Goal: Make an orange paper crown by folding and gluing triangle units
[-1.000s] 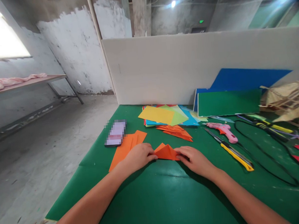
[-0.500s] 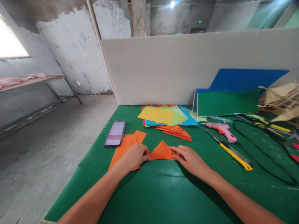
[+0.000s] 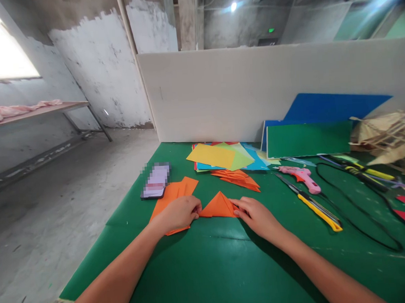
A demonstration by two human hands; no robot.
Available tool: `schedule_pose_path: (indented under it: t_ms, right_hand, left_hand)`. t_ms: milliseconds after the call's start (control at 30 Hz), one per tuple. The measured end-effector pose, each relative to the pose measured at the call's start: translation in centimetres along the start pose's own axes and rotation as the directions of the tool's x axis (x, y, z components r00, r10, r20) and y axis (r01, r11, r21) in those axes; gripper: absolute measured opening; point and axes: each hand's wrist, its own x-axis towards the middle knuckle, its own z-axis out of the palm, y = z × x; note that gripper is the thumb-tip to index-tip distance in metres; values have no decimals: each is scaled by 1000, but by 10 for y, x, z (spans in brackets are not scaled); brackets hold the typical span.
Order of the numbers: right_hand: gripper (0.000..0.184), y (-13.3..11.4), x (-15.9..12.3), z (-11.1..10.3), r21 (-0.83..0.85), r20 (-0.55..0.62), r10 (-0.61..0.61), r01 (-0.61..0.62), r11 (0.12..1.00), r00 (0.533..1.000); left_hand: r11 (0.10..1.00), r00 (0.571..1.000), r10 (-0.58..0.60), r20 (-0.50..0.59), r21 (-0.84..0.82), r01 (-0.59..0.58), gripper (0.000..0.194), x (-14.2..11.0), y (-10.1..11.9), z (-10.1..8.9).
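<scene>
A folded piece of orange paper point(image 3: 219, 205), shaped like a triangle with its point away from me, lies on the green table between my hands. My left hand point(image 3: 181, 211) pinches its left corner, fingertips close together. On the opposite side my right hand point(image 3: 256, 213) grips the right corner between thumb and fingers. Under my left hand and wrist are flat orange paper sheets point(image 3: 172, 193), partly covered. Just beyond the triangle rests a pile of folded orange paper pieces point(image 3: 238, 180).
A phone point(image 3: 155, 181) lies at the left edge of the table point(image 3: 208, 268). Coloured paper sheets point(image 3: 211, 154) are stacked at the back. To the right are a pink glue gun point(image 3: 302, 177) with its black cable, a yellow utility knife point(image 3: 317, 211) and green board point(image 3: 308, 139).
My left hand has shifted slightly left, and the triangle's left corner now reaches a little further out. My right hand stays nearly in place.
</scene>
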Motion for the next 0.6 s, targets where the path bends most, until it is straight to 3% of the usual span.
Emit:
schedule_pose_path:
  t_ms: [133, 200, 333, 600]
  right_hand:
    - [34, 2, 1, 1, 5, -9, -12, 12, 1000, 1000]
    - [34, 2, 1, 1, 11, -12, -22, 22, 1000, 1000]
    - [33, 0, 1, 1, 20, -45, -31, 32, 999, 998]
    - [24, -2, 0, 4, 116, -111, 27, -14, 993, 993]
  left_hand:
    - [994, 999, 0, 34, -105, 4, 21, 2, 5, 0]
    - [994, 1000, -30, -9, -108, 29, 34, 5, 10, 4]
    - [999, 991, -1, -131, 36, 5, 35, 15, 19, 16]
    - [990, 988, 17, -152, 141, 5, 41, 20, 26, 29]
